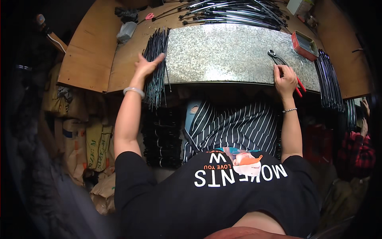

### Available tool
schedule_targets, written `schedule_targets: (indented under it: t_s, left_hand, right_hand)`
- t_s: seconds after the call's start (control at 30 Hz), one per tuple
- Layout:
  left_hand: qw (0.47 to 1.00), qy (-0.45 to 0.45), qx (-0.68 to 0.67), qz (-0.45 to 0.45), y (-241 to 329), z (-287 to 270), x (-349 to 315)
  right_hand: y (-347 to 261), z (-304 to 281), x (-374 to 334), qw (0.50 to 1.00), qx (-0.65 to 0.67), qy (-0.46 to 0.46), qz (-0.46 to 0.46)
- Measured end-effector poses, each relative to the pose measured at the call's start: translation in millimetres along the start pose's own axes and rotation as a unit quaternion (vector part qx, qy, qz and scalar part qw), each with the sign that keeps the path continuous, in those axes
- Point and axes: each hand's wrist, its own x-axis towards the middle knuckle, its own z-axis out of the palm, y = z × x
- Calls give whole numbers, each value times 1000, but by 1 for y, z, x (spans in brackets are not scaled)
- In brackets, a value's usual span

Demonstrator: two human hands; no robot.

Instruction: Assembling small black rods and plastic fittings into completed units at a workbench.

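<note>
While our left hand (148, 65) is spread over bundle of thin black rods (156, 81) at grey metal sheet's (223, 55) left edge, right hand (285, 81) curls over red-handled black pliers (301, 84), closure unclear. Likely step: reaching rods; calls for pinching.

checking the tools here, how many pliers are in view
1: the red-handled pliers, over the grey sheet, partly covered by the right hand. Others could be hidden under the dark rods.

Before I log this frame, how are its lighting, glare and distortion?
Head view: glare whitens patches of the speckled metal sheet, whose far edge bows under the fisheye; same view: left hand and right hand are well lit, while the sacks at lower left sit dim and the corners fall to black.
</note>
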Motion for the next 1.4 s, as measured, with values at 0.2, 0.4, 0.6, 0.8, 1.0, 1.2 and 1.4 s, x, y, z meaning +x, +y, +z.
schedule_targets:
  t_s: [0.2, 0.4, 0.6, 0.8, 1.0, 1.2, 1.4]
  left_hand:
    - [989, -61, 134, 18, 26, 4, -14]
    - [990, -36, 130, 37, -4, -8, 6]
    - [980, -67, 184, 47, 15, -17, -8]
    - [975, -59, 207, 60, 14, -29, 5]
    - [986, -94, 101, 93, -8, -37, 15]
    - [951, -32, -127, 279, 4, -49, 1]
    - [900, 122, -201, 366, 72, -131, -21]
  right_hand:
    - [7, -2, 0, 1000, -20, -10, -6]
    - [-62, 3, 23, 983, 160, -74, 49]
    - [-178, 56, 37, 790, 447, -411, 86]
    - [-266, 140, 49, 550, 612, -468, 322]
    - [-309, 198, 70, 491, 605, -470, 415]
    - [-348, 217, 97, 601, 637, -341, 344]
    - [-383, 150, 200, 734, 665, -131, 42]
